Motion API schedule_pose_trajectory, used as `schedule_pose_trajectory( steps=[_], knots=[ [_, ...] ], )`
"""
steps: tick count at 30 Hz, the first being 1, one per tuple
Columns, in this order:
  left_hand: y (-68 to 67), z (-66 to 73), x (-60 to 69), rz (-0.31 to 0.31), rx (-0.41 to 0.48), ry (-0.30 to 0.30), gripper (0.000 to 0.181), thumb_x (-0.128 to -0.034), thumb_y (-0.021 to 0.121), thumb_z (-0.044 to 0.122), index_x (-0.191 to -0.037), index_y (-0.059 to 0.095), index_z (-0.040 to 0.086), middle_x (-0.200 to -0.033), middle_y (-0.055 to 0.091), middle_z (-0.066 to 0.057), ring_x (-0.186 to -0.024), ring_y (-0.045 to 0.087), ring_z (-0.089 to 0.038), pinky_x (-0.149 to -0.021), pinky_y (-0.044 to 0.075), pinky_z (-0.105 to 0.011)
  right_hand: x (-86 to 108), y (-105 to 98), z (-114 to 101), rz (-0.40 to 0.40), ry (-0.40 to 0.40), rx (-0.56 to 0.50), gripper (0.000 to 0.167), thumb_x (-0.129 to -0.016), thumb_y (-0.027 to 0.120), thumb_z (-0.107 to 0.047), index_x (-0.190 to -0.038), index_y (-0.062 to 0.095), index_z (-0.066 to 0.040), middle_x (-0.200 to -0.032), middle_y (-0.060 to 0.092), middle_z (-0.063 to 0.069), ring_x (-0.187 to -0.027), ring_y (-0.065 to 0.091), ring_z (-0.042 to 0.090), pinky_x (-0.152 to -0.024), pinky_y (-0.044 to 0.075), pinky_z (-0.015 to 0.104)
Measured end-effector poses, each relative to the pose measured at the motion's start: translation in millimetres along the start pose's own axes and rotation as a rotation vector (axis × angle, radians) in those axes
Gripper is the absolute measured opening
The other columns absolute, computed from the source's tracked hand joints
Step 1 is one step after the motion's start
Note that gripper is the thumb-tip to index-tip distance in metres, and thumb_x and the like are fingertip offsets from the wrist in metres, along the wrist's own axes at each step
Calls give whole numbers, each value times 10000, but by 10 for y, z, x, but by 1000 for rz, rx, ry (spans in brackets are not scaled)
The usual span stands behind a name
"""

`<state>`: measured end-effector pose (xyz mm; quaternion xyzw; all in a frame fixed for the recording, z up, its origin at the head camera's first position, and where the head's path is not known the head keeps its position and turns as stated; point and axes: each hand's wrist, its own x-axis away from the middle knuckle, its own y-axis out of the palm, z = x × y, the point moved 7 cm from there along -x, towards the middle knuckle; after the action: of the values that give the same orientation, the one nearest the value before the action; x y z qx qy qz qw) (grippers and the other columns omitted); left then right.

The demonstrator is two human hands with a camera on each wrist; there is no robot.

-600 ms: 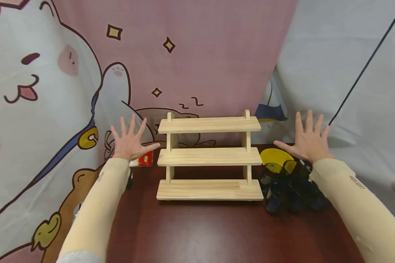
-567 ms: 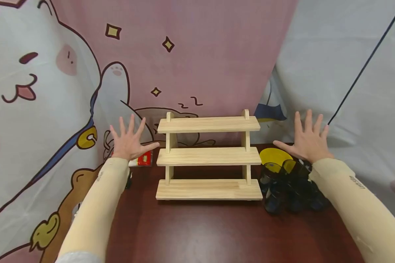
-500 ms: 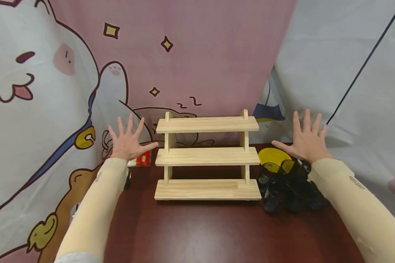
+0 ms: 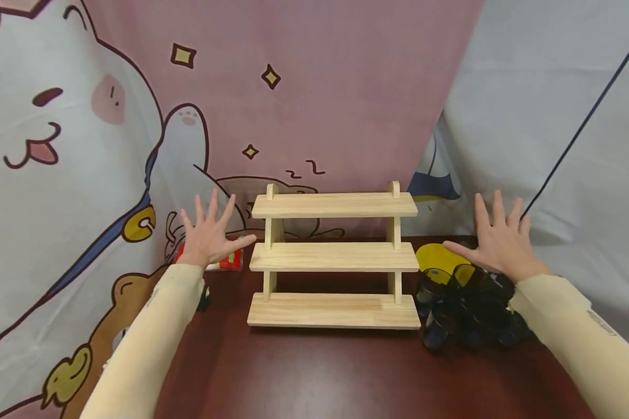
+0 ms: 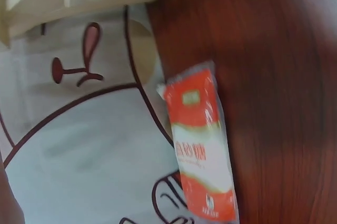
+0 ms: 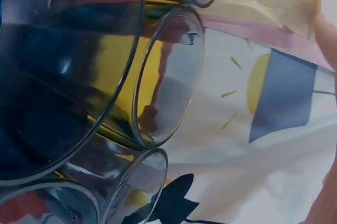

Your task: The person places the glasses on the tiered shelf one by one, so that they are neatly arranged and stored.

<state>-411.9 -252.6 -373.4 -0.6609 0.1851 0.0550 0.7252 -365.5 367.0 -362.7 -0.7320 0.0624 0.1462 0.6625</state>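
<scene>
Held arms (image 4: 147, 343) outstretched, well apart, showed backs of left hand (image 4: 204, 240) and right hand (image 4: 505, 244), spread fingers (image 4: 228, 212) straight, pointed thumbs (image 4: 243, 241) inward.

- Left sleeve (image 4: 144, 346): pale cream, plain, smooth close-fitting fabric, runs from the wrist to the lower frame edge.
- Right sleeve (image 4: 592, 346): same cream, same fabric, so a matching pair.
- Right print (image 4: 601, 323): small dark lettering on the forearm, a bit behind the cuff; too blurred to read.
- Left print (image 4: 154, 297): small, faint mark along the outer edge of the forearm, also unreadable.
- Left cuff (image 4: 186, 276): ends at the wrist, slightly loose, soft folds.
- Right cuff (image 4: 547, 291): wider, stands off the wrist a little, creased.
- Left hand (image 4: 205, 240) and right hand (image 4: 505, 247): both bare, slim fingers (image 4: 213, 205).
</scene>
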Motion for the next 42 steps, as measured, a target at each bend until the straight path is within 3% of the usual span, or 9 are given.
schedule_pose_trajectory(
  steps=[3, 6, 11, 16, 19, 26, 31, 37, 42],
  knots=[
    [20, 38, 53, -6, 105, -20, 1117, -858, 494, 896, -1685, -51, 379, -1761, -95, -136, -1556, -66, -567, -1123, -14, -845, 108, -42, 71, 12, -10, -45, 1277, -879, 665, -732, -1674, -58, -42, -1678, -123, 366, -1421, -107, 753, -1093, 58, 859],
    [69, 123, 120, -53, 231, -39, 1076, -898, 499, 851, -1704, 28, 315, -1759, -11, -178, -1561, -12, -561, -1148, 50, -822, 271, -127, 159, 39, -33, -122, 1201, -907, 709, -627, -1679, 12, -27, -1685, -17, 377, -1432, -10, 750, -1101, 90, 850],
    [219, 350, 224, -148, 445, -39, 995, -938, 548, 778, -1670, 294, 154, -1692, 311, -190, -1536, 295, -454, -1188, 272, -689, 655, -234, 329, 52, -70, -291, 1048, -946, 755, -418, -1666, 127, 13, -1670, 140, 373, -1491, 86, 648, -1175, 22, 777],
    [437, 533, 297, -208, 570, 12, 919, -947, 664, 657, -1627, 384, 106, -1636, 420, -175, -1486, 408, -404, -1179, 348, -624, 1042, -194, 479, 13, -15, -334, 1005, -948, 778, -371, -1643, 187, 51, -1629, 204, 409, -1438, 202, 647, -1123, 124, 809],
    [563, 582, 335, -240, 626, -1, 925, -923, 723, 619, -1624, 393, 114, -1622, 440, -176, -1465, 437, -402, -1159, 376, -626, 1253, -120, 562, 9, 47, -313, 1011, -943, 790, -382, -1631, 204, 71, -1604, 233, 427, -1385, 257, 668, -1061, 190, 825],
    [743, 518, 375, -238, 729, -83, 965, -876, 794, 596, -1621, 402, 125, -1592, 484, -150, -1391, 510, -367, -1127, 429, -596, 1575, 127, 762, -10, 193, -278, 1056, -942, 782, -447, -1616, 183, 103, -1562, 254, 459, -1321, 308, 690, -934, 295, 818],
    [822, 420, 454, -236, 770, -154, 987, -856, 796, 633, -1633, 391, 179, -1611, 459, -139, -1427, 462, -375, -1145, 393, -623, 1637, 259, 794, -37, 235, -320, 1090, -944, 781, -454, -1632, 135, 91, -1564, 234, 474, -1254, 356, 707, -886, 358, 792],
    [940, 407, 483, -233, 856, -201, 970, -842, 813, 631, -1629, 397, 246, -1640, 414, -129, -1503, 353, -388, -1193, 280, -673, 1729, 443, 848, -85, 309, -400, 1172, -949, 774, -471, -1617, 22, 131, -1553, 188, 509, -1270, 338, 736, -909, 376, 794],
    [973, 396, 491, -232, 879, -216, 955, -841, 825, 613, -1622, 403, 263, -1658, 379, -124, -1514, 325, -386, -1198, 262, -680, 1726, 571, 902, -118, 292, -432, 1110, -962, 769, -447, -1628, 78, 110, -1534, 281, 483, -1234, 412, 693, -853, 423, 737]
  ],
)
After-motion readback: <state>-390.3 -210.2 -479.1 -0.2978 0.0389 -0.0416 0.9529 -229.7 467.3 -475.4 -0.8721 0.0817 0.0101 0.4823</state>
